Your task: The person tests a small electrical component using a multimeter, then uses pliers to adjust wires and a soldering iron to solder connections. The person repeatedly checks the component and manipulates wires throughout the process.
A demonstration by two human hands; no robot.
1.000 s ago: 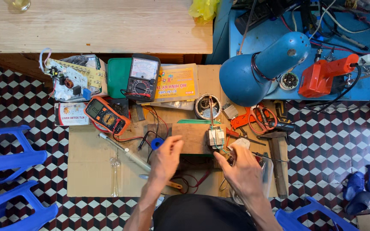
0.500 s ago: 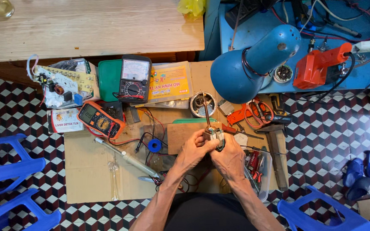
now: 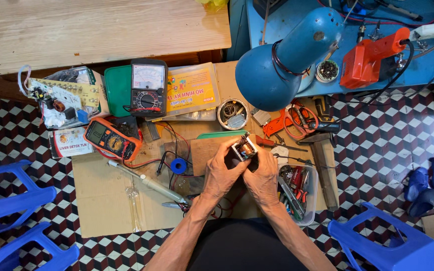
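Observation:
Both hands meet over the middle of a cardboard sheet [image 3: 106, 200] on the floor. My left hand [image 3: 223, 170] and my right hand [image 3: 263, 176] together hold a small transformer [image 3: 243, 149] with a metal frame and copper winding, lifted just above a wooden block [image 3: 203, 148]. Fingers of both hands wrap its sides. A soldering iron [image 3: 149, 181] lies to the left of my left wrist, beside a small blue solder spool [image 3: 178, 165].
An orange digital multimeter [image 3: 110, 139], a black analog meter [image 3: 148, 88] and a circuit board [image 3: 64, 98] sit left. A blue desk lamp [image 3: 287, 60], orange solder gun [image 3: 372, 52], scissors [image 3: 297, 120], hammer [image 3: 325, 170] and parts tray [image 3: 297, 188] sit right. Blue plastic stools [image 3: 11, 200] flank me.
My left hand moved right from the cardboard to join my right hand on the transformer, and both lifted it slightly; the view has shifted a little.

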